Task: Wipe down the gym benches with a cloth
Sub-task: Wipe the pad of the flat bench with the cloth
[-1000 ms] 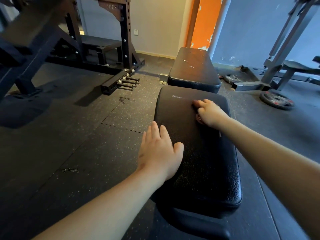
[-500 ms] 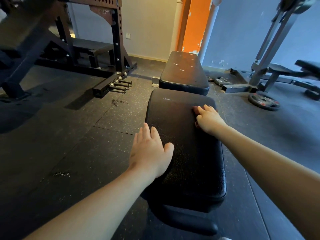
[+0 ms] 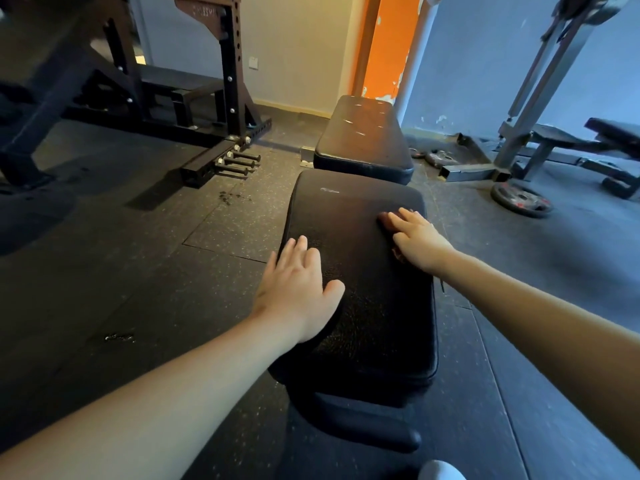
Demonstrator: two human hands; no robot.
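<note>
Press evenly through the right grip (image 3: 419, 239), laid flat with straight fingers on the dark reddish cloth (image 3: 387, 220) at the far right of the near bench (image 3: 374, 323). Draw overlapping passes across to the left edge, bracing there with the left grip (image 3: 298, 289), spread wide and holding nothing. Noted of the near bench: black textured pad, surface crackled about the middle, faint logo at the far end, set end to end with a second bench (image 3: 363, 133), judged not yet wiped.

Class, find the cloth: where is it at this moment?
In the head view, the cloth lies under the right hand on the far right part of the near bench, only its dark reddish edges showing.
</note>
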